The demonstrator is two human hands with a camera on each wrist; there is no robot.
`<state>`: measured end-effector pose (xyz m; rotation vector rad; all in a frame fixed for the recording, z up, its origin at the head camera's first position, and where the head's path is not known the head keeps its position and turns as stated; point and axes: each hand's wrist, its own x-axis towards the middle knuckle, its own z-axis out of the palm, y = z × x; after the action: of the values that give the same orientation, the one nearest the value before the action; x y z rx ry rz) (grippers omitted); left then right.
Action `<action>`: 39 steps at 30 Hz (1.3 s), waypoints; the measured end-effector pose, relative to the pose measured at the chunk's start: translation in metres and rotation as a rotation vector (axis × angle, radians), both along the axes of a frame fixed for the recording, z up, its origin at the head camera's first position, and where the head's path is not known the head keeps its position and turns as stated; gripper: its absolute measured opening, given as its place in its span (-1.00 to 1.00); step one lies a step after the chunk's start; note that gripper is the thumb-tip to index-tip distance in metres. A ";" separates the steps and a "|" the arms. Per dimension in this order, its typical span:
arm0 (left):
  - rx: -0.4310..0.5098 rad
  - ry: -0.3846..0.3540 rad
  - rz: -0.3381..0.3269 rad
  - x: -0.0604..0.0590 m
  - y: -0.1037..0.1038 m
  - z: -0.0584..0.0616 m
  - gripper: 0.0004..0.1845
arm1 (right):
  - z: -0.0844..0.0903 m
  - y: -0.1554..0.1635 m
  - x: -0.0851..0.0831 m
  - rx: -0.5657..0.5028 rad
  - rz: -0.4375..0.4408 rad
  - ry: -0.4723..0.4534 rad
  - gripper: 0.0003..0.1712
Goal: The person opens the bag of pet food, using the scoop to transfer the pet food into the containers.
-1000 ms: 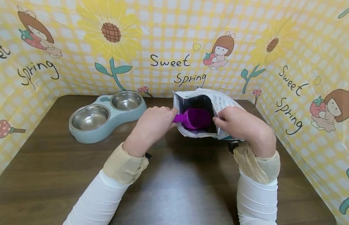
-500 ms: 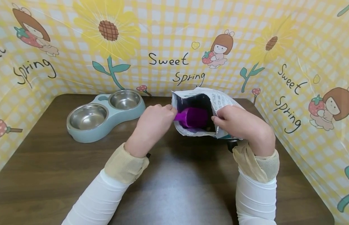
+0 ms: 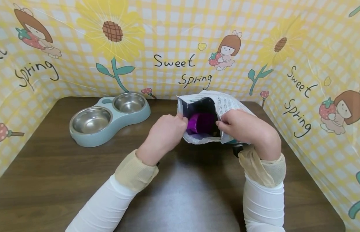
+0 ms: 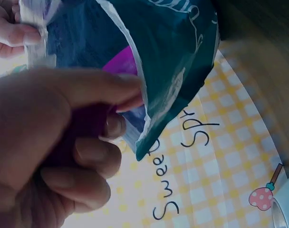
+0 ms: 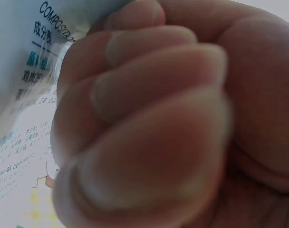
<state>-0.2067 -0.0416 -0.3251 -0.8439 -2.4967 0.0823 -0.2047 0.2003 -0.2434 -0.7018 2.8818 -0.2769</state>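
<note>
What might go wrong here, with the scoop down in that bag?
The bag is steadied only by the right hand pinching its rim, so a hard dig by the left hand with the scoop might tip it. A full scoop may also spill on the table before reaching the bowls.

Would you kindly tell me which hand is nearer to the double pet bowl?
Left. The left hand holds the purple scoop at the bag's mouth, right of the double pet bowl; the right hand grips the bag's far edge.

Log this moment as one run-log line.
left hand: grips purple scoop inside bag | right hand: holds food bag open | double pet bowl: empty
</note>
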 end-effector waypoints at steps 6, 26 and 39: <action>-0.016 -0.168 -0.003 -0.005 -0.001 0.001 -0.97 | 0.002 -0.001 0.001 0.005 -0.008 -0.013 -0.47; 0.078 -0.246 0.042 -0.014 0.010 -0.013 -0.69 | 0.003 -0.004 -0.001 -0.028 0.027 0.022 -0.54; 0.189 -0.525 0.036 -0.032 0.004 -0.017 -0.64 | 0.002 -0.001 -0.005 -0.030 0.035 0.004 -0.53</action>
<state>-0.2387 -0.0374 -0.3424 -0.8202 -2.9403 -0.4082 -0.2096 0.1996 -0.2418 -0.7586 2.8716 -0.3144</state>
